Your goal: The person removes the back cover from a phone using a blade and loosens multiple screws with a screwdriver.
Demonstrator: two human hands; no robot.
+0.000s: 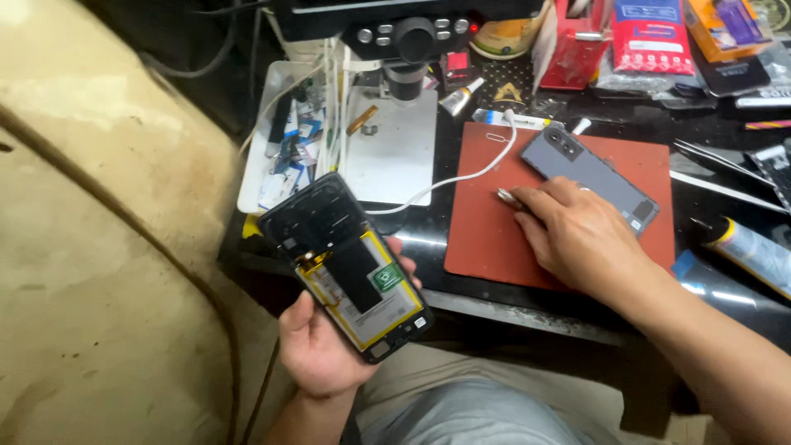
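The left hand (317, 346) holds an opened phone (346, 265) up in front of the near edge of the table (428, 235). Its fingers wrap tight around the phone's sides. The back is off, so the yellow-edged battery (362, 284) shows. The right hand (577, 235) rests on a red mat (486, 239) on the table. Its fingertips pinch a small silver tool (507, 197), near the mat's left edge. A grey back cover (589, 177) lies on the mat's far side, just beside the hand. A white cable (461, 177) runs across the mat's far left corner.
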